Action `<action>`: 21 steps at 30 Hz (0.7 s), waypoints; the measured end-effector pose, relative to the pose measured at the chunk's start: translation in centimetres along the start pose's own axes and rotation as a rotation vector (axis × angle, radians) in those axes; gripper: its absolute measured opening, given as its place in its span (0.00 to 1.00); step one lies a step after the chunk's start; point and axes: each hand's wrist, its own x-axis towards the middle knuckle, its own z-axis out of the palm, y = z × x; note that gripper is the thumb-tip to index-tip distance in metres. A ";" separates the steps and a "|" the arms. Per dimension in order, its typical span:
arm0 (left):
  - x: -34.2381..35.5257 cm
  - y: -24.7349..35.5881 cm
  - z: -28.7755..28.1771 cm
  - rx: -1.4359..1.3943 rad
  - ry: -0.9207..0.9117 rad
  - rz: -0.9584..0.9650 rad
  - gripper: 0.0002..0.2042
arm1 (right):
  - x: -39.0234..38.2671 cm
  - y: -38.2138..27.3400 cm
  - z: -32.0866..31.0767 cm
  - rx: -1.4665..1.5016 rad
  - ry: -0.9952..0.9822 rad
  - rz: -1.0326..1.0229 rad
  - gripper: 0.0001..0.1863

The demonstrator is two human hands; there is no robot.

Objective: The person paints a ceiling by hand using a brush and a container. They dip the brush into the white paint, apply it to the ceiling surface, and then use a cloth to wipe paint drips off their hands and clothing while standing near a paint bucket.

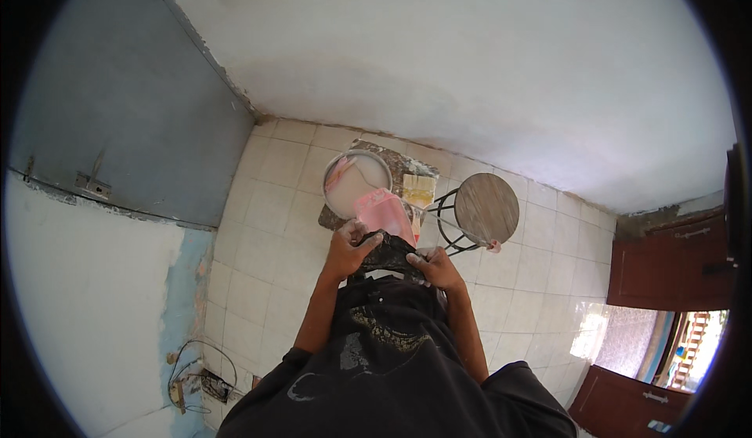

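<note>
My left hand point(352, 250) and my right hand point(436, 267) are in front of my waist, each pinching an edge of black cloth point(390, 248). The cloth is bunched and dusted with pale smears; whether it belongs to my stained black shirt point(392, 360) is unclear. Just beyond it a pink plastic container point(384, 212) shows, its near end hidden by the cloth. Behind that stands a round bucket point(362, 191) of whitish liquid, with a pink paint roller point(339, 173) lying at its left rim.
A stained board point(380, 154) lies under the bucket, with a yellow-and-cream block-like item point(419, 190) beside it. To the right stands a round wooden-topped stool point(487, 209) with black metal legs. A grey door point(133, 101) and loose cables point(196, 375) are at left; dark red cabinets point(666, 266) are at right.
</note>
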 end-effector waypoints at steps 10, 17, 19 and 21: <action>0.9 -1.0 -1.3 -0.249 -0.244 -0.144 0.04 | 1.1 -1.0 2.6 0.378 -0.094 -0.128 0.12; 0.7 -1.0 -1.2 -0.230 -0.263 -0.164 0.08 | 1.4 -2.5 2.1 0.103 -0.028 -0.177 0.14; 0.5 -1.3 -1.1 -0.335 -0.211 -0.137 0.10 | 1.3 -2.2 1.9 0.132 -0.012 -0.175 0.14; 0.4 -1.0 -0.6 -0.291 -0.218 -0.170 0.11 | 1.3 -2.0 1.8 0.167 0.009 -0.171 0.15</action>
